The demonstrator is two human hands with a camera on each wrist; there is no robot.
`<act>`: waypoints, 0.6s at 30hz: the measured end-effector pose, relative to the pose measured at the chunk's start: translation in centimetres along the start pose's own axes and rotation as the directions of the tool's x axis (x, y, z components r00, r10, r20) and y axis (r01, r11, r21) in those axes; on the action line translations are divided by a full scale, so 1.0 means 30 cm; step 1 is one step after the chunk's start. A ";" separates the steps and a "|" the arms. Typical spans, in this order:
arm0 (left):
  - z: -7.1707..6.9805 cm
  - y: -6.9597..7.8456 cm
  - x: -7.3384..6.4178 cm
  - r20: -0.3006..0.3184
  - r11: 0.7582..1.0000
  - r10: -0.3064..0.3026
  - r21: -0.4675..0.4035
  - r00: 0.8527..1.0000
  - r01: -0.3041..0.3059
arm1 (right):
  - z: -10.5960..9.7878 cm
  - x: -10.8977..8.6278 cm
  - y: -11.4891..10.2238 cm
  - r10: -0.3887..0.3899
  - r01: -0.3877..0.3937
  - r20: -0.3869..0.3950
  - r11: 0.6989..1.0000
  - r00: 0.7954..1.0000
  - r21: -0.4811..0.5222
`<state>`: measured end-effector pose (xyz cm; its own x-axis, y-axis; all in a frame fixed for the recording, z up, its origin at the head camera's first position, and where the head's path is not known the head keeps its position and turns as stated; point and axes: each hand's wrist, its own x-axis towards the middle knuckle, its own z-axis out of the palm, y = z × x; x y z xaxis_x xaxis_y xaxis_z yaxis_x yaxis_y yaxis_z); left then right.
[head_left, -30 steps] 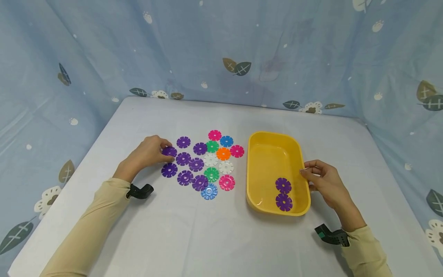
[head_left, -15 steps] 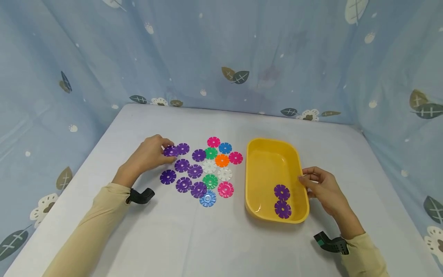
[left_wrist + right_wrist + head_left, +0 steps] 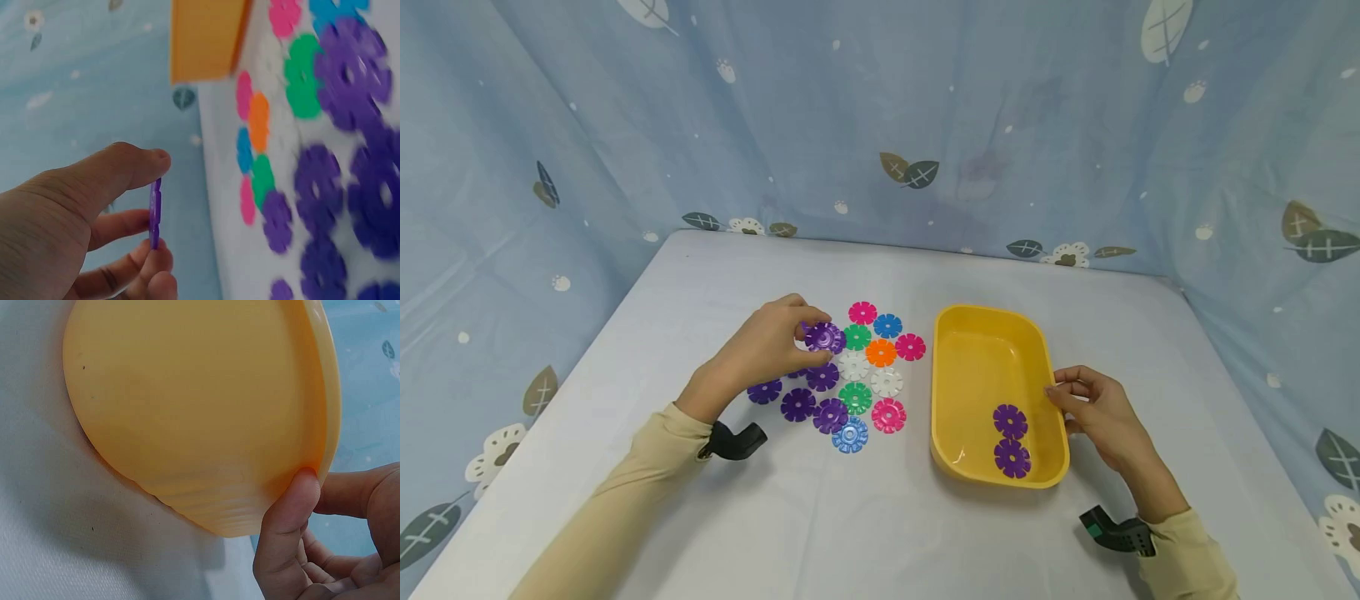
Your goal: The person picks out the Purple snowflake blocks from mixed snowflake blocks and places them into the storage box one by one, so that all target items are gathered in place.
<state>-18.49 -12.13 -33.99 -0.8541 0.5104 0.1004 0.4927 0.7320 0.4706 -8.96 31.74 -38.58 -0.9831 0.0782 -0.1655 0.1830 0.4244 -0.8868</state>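
My left hand (image 3: 763,342) pinches a purple snowflake disc (image 3: 825,337) by its edges, between thumb and fingertips. In the left wrist view that purple disc (image 3: 155,212) appears edge-on, lifted off the tabletop. Beneath and beside the hand lie several more purple discs (image 3: 797,404), some partly covered by it. A yellow plastic basin (image 3: 977,358) stands to the right, with two purple discs (image 3: 1012,457) on its floor near the front right. My right hand (image 3: 1101,417) grips the basin's right rim, thumb on one side and fingers on the other, as the right wrist view confirms.
Between the purple discs and the basin lie pink (image 3: 888,415), green (image 3: 855,397), white (image 3: 887,382), orange (image 3: 881,352) and blue discs (image 3: 850,435), laid flat and close together. The white table (image 3: 880,533) ends at a patterned blue curtain (image 3: 820,117) behind.
My left hand has picked up a purple disc from the far left of the group and carried it rightward over the other discs. The right hand keeps its hold on the basin.
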 end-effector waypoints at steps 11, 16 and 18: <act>0.009 0.150 0.063 0.001 0.991 0.137 0.016 0.991 -0.137 | -0.005 -0.001 -0.006 -0.013 0.013 0.008 1.000 1.000 0.003; 0.021 0.203 0.116 0.043 0.989 0.150 0.006 0.988 -0.150 | -0.005 -0.003 -0.003 -0.014 0.014 0.011 1.000 1.000 0.011; 0.028 0.224 0.138 0.060 0.988 0.152 0.003 0.987 -0.152 | -0.004 -0.002 -0.001 -0.010 0.010 0.011 1.000 1.000 0.013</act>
<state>-18.58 -4.72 -31.14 -0.7579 0.6416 0.1181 0.6174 0.6470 0.4474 -8.89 31.84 -38.50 -0.9848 0.0643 -0.1615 0.1736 0.4133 -0.8939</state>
